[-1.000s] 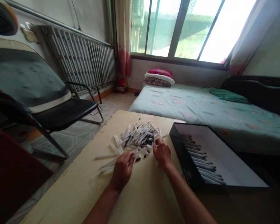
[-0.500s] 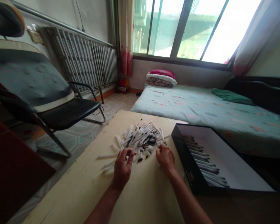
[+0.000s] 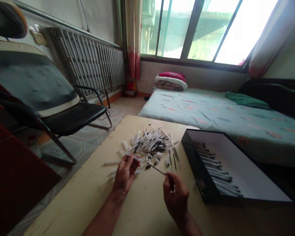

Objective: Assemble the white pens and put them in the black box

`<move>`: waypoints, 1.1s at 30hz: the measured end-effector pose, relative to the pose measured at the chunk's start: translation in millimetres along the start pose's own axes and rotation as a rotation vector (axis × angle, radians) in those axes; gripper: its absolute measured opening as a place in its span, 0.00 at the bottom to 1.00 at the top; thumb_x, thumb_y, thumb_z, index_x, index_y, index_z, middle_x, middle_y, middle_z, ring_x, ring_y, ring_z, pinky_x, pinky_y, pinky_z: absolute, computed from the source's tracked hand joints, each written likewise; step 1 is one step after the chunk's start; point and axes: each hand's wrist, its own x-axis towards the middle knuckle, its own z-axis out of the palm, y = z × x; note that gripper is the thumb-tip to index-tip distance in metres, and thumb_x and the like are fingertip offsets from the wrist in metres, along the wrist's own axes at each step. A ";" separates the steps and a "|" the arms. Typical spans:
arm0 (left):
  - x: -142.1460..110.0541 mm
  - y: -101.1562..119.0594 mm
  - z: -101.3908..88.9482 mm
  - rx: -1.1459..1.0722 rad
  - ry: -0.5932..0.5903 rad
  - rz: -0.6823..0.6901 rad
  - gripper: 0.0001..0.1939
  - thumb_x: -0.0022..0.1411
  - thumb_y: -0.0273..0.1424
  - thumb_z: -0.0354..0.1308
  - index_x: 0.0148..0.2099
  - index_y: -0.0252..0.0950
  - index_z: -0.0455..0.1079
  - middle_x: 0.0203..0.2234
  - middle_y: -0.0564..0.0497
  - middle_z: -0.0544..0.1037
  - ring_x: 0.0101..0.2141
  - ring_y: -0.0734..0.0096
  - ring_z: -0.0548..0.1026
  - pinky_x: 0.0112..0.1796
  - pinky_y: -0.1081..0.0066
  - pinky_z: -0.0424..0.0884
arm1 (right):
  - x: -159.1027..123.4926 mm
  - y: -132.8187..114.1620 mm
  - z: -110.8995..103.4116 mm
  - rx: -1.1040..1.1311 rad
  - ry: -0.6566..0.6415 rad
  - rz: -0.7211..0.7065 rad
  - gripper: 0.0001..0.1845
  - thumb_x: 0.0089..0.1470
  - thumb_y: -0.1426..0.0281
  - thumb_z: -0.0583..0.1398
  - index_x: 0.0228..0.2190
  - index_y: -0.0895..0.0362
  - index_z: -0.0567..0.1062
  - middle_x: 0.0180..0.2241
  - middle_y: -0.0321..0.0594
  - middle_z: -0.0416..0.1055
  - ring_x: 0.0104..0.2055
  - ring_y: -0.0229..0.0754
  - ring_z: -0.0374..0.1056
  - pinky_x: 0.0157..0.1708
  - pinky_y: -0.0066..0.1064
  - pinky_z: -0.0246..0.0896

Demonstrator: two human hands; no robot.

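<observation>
A heap of white pen barrels, black caps and thin refills (image 3: 151, 144) lies on a pale wooden table (image 3: 147, 209). My left hand (image 3: 124, 172) is closed on a white pen barrel (image 3: 135, 158), lifted a little above the table near the heap's front edge. My right hand (image 3: 175, 196) pinches a thin dark refill (image 3: 156, 169) whose far end points toward the barrel's tip. To the right stands a black box (image 3: 199, 177) with a white inside, holding a row of assembled pens (image 3: 217, 175) along its left wall.
A black chair (image 3: 64, 118) stands left of the table, with a radiator behind it. A bed with a light green sheet (image 3: 211, 114) fills the space beyond the table, under a window. A dark red cabinet (image 3: 12, 177) is at the near left.
Both hands left the heap and drew back toward me. The left one lifted a white barrel; the right one came away with a thin refill and now holds it toward the barrel.
</observation>
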 end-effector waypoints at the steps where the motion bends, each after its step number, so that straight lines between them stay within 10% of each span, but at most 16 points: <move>1: 1.1 0.2 -0.8 -0.018 0.014 0.001 0.12 0.49 0.30 0.64 0.35 0.35 0.65 0.26 0.53 0.78 0.25 0.77 0.75 0.29 0.76 0.71 | -0.2 -1.2 -0.5 0.004 0.009 -0.004 0.04 0.54 0.75 0.53 0.32 0.58 0.68 0.21 0.32 0.62 0.20 0.32 0.58 0.24 0.24 0.54; 26: -10.1 3.8 8.2 0.180 -0.185 0.055 0.10 0.50 0.29 0.63 0.35 0.35 0.66 0.26 0.51 0.78 0.25 0.74 0.74 0.31 0.74 0.70 | 0.0 6.7 1.4 0.125 -0.064 0.232 0.07 0.56 0.71 0.52 0.28 0.57 0.67 0.20 0.32 0.62 0.22 0.34 0.60 0.24 0.24 0.54; 33: -18.2 -17.2 12.2 0.116 -0.345 -0.169 0.09 0.49 0.28 0.64 0.34 0.33 0.68 0.27 0.47 0.79 0.26 0.70 0.76 0.31 0.70 0.71 | -7.7 -4.1 13.0 0.292 -0.187 0.283 0.12 0.60 0.69 0.47 0.42 0.57 0.65 0.26 0.35 0.66 0.25 0.35 0.64 0.27 0.25 0.59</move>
